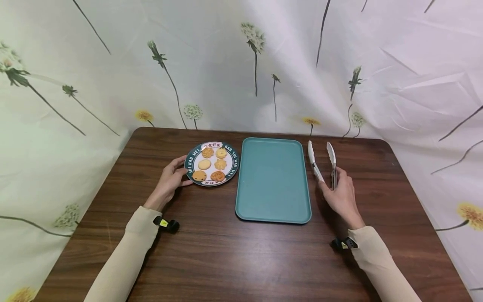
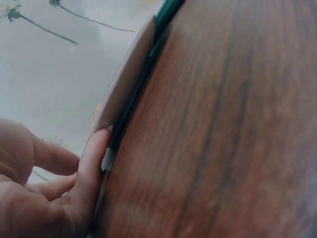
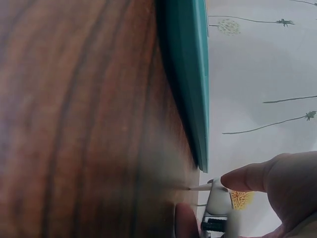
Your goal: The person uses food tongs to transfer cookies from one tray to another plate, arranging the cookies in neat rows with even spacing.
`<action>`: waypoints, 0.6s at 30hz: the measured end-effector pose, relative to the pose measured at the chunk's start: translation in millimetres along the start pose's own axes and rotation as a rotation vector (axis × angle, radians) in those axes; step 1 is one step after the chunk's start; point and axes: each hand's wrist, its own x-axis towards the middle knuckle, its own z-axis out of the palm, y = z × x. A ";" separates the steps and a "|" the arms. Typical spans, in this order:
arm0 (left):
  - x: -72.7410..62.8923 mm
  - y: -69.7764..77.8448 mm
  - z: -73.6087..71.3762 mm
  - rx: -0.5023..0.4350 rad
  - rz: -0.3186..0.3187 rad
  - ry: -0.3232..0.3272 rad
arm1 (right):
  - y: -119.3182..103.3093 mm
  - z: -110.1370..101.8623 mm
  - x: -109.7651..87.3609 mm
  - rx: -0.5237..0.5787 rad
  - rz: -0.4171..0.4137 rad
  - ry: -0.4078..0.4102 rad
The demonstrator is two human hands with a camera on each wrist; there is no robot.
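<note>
My left hand (image 1: 170,178) holds the left rim of a round plate (image 1: 235,162) with a dark green, lettered border. Several biscuits (image 1: 205,164) of different shapes lie on it, one like a pretzel. In the left wrist view the plate (image 2: 126,79) appears edge-on, with a fingertip against its underside. On the far side of the tray, my right hand (image 1: 341,195) grips metal tongs (image 1: 317,170) with pale scalloped tips. Their arms are spread and point toward the back of the table. The right wrist view shows only part of the tongs (image 3: 218,201) by the thumb.
A teal rectangular tray (image 1: 273,180) lies between the plate and the tongs, with nothing on it. All this is on a dark wood-grain table (image 1: 226,260). Behind the table hangs a pale cloth (image 1: 219,63) printed with dandelions.
</note>
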 end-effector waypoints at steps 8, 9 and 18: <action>0.0 -0.5 -2.7 0.000 0.000 0.004 | -2.7 -1.7 -4.0 -0.066 -0.002 0.017; 0.0 -0.8 -2.6 0.000 -0.002 0.003 | -2.6 -1.9 -4.8 -0.068 -0.002 0.019; -0.2 0.0 -0.8 -0.002 -0.006 0.000 | 2.2 -1.8 -8.7 -0.073 -0.007 0.020</action>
